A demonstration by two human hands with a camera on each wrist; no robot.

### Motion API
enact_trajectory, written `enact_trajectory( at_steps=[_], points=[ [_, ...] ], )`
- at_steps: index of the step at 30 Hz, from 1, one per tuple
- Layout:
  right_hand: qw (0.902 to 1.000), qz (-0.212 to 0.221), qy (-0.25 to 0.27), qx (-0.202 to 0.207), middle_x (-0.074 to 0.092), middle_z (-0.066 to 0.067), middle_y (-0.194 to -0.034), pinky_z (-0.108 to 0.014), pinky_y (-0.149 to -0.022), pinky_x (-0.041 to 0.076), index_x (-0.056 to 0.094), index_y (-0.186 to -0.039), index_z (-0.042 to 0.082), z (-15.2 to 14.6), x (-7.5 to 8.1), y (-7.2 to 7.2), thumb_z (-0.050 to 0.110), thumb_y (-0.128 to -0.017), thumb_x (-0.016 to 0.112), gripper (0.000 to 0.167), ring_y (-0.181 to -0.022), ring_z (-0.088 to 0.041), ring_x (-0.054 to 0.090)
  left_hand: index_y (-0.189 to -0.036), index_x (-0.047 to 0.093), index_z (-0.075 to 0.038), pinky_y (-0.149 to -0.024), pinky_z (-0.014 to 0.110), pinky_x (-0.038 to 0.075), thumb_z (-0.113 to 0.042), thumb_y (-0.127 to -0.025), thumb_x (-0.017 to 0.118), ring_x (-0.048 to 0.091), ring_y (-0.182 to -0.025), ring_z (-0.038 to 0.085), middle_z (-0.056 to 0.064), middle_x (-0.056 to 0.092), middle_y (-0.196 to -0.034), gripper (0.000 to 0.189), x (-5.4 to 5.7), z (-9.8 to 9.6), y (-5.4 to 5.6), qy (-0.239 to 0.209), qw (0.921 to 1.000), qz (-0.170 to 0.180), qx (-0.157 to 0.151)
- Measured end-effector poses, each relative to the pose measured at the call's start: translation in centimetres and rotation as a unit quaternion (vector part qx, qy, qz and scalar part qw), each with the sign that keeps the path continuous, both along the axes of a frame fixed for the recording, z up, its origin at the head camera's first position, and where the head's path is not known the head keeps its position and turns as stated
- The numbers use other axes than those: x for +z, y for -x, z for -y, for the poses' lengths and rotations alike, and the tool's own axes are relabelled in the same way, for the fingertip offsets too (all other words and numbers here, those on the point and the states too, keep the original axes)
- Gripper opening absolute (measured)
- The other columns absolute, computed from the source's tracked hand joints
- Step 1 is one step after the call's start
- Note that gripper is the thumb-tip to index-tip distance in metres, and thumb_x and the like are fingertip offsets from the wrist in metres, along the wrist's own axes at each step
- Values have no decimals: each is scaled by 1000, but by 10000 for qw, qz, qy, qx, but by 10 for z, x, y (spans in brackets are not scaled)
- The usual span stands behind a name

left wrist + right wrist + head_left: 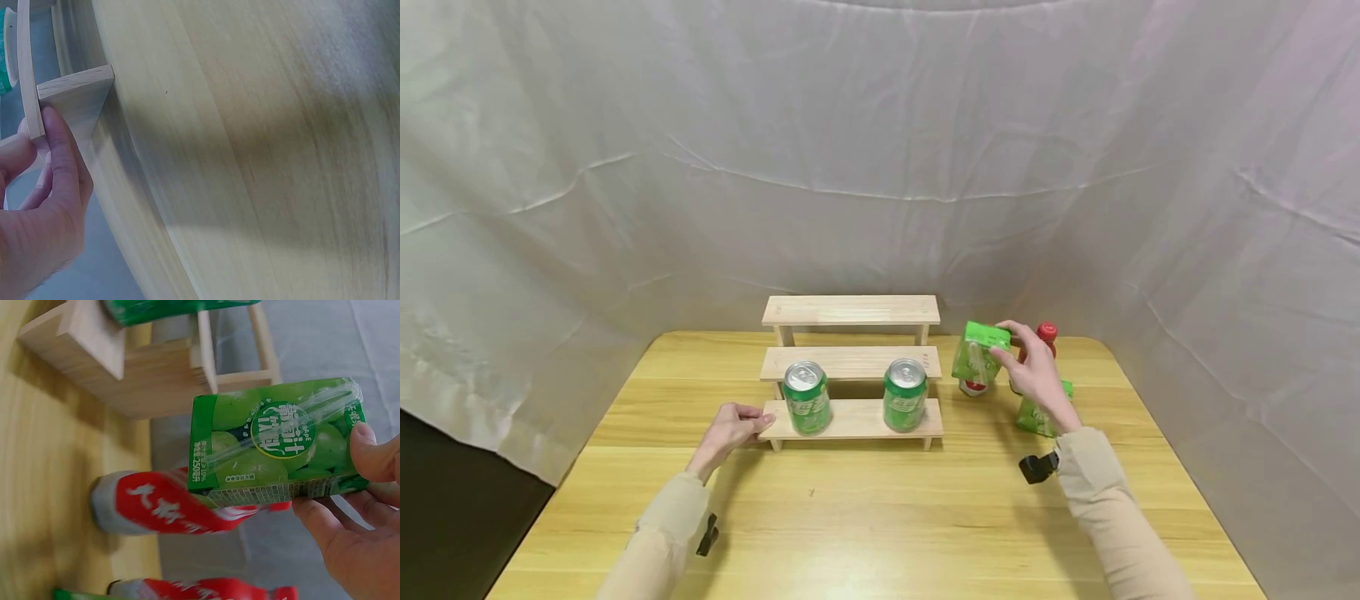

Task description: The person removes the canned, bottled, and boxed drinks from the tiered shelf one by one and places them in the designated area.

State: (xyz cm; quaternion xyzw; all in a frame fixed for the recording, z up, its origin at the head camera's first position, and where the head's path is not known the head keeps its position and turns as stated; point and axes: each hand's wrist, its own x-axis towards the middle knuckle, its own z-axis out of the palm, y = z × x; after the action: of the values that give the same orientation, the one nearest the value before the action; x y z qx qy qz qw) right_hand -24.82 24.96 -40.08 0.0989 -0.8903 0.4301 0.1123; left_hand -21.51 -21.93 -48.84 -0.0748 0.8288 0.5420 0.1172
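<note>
A three-step wooden shelf [853, 421] stands on the table, with two green drink cans [809, 408] upright on its lowest step. My left hand [730, 429] pinches the left end of that step; in the left wrist view its thumb and fingers [59, 147] are on either side of the board. To the right of the shelf, my right hand [1036, 367] grips a green grape juice carton [977, 358] by its top end. The carton [281, 440] is held up in the air, a wrapped straw across its front, in front of a red-labelled bottle [156, 503].
Behind my right hand a second bottle shows its red cap [1047, 332]. Another green juice carton [1033, 419] stands beside it, partly covered by my wrist. Grey cloth [880, 167] hangs behind the table [865, 525] and along its sides.
</note>
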Motion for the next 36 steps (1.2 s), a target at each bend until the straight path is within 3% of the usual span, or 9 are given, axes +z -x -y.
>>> enact_trajectory(
  at_steps=[4, 5, 7, 9, 11, 14, 21, 29, 36],
  points=[
    [10000, 17, 21, -24, 61, -30, -129, -19, -62, 40, 53, -136, 0, -5, -12, 0, 10, -99, 63, 39, -91, -35, 59, -125, 53, 22, -81, 33, 64, -13, -96, 66, 66, -80, 12, 33, 67, -110, 46, 0, 0, 0, 23, 10000, 10, 15],
    [10000, 39, 28, -23, 62, -30, -128, -19, -61, 42, 53, -135, 0, -6, -15, 0, 10, -99, 63, 39, -90, -35, 59, -125, 53, 22, -81, 33, 64, -13, -97, 66, 66, -81, 12, 34, 66, -112, 47, 0, 0, 0, 51, 10000, 9, 13],
    [9999, 126, 98, 32, 60, -31, -129, -22, -70, 53, 52, -136, -2, -8, -21, 0, 8, -99, 63, 40, -98, -40, 62, -125, 53, 21, -83, 34, 64, -13, -97, 66, 67, -83, 14, 35, 65, -115, 47, 0, 0, 0, 87, 10000, 10, 15],
    [9996, 213, 148, 79, 59, -31, -130, -34, -83, 60, 52, -136, -3, -9, -26, 0, 6, -99, 62, 40, -112, -46, 62, -125, 53, 21, -82, 34, 64, -13, -97, 66, 67, -83, 14, 34, 65, -114, 47, -1, -1, 0, 111, 9999, -9, 8],
    [9994, 283, 170, 136, 57, -32, -132, -48, -96, 58, 51, -136, -4, -11, -32, 0, 5, -99, 61, 40, -122, -50, 59, -124, 54, 21, -81, 33, 64, -12, -97, 66, 67, -82, 13, 33, 67, -110, 45, -1, -1, 0, 60, 10000, -27, 15],
    [9993, 333, 88, 148, 58, -33, -132, -59, -100, 53, 51, -136, -4, -11, -41, -1, 5, -99, 61, 39, -122, -50, 59, -122, 55, 22, -79, 31, 64, -11, -97, 66, 66, -79, 11, 31, 68, -106, 43, -2, -1, 1, -11, 10000, -56, 23],
    [9990, 429, 25, 108, 57, -34, -134, -64, -106, 47, 52, -134, -3, -11, -59, -1, 3, -97, 62, 39, -121, -51, 58, -123, 54, 22, -80, 32, 64, -12, -97, 65, 67, -80, 11, 34, 67, -108, 44, -1, -1, 0, 14, 10000, -86, 3],
    [9982, 560, 70, 182, 52, -34, -140, -65, -111, 42, 52, -132, -4, -9, -70, -1, 2, -97, 61, 37, -125, -56, 54, -120, 56, 22, -74, 26, 63, -10, -97, 65, 65, -75, 8, 24, 71, -98, 41, -3, -1, 1, -96, 9999, -60, 43],
    [9975, 689, -82, 149, 51, -33, -142, -67, -109, 42, 52, -133, -3, -9, -73, -3, 5, -98, 61, 37, -127, -55, 52, -122, 54, 22, -77, 28, 64, -10, -97, 65, 67, -77, 9, 32, 69, -105, 42, -2, -1, 1, -48, 10000, -59, 45]
  ],
)
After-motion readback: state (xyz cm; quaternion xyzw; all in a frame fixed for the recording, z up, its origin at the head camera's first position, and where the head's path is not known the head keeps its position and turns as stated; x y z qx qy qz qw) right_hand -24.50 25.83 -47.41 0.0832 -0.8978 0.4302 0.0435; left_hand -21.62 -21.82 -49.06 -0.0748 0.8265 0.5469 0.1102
